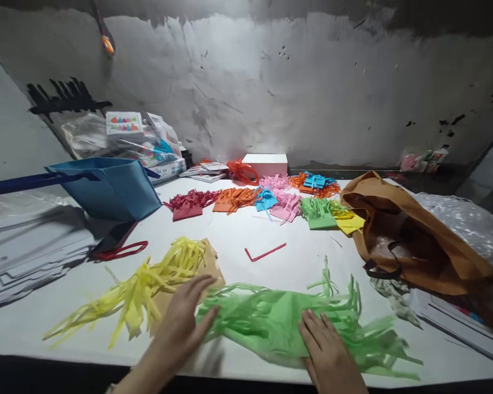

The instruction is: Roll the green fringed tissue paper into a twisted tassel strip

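Closest in, table edge: white tabletop (119, 339) ends in a straight front edge, dark below it.
Right hand: the person's right hand (326, 342) lies palm down on the green paper, fingers extended side by side, not curled round it.
Left hand: the person's left hand (184, 312) is at the paper's left end, thumb spread from the fingers; motion blur, so I cannot tell whether it presses the strands.
Green paper: light-green tissue bundle with fringed ends (277, 323), lying crosswise near the front edge, between and under the hands.
Yellow paper: pale-yellow tissue fringe (164, 273) left of it, over a flat tan sheet (213, 264).
Open room: bare white surface around a thin red bent strip (267, 254).
Sides: open brown fabric bag (427, 241) on the right; upright blue fabric bag (110, 189) on the left, bounding the workspace.
Middle row: folded fringed paper bundles (234, 200) in dark red, orange, blue, pink, green and yellow.
Writing: white packet with blue print (168, 171), illegible; card picturing coloured tassels (124, 123), no readable words.
Far edge: plain white box (265, 165) before a rough grey wall (246, 82).
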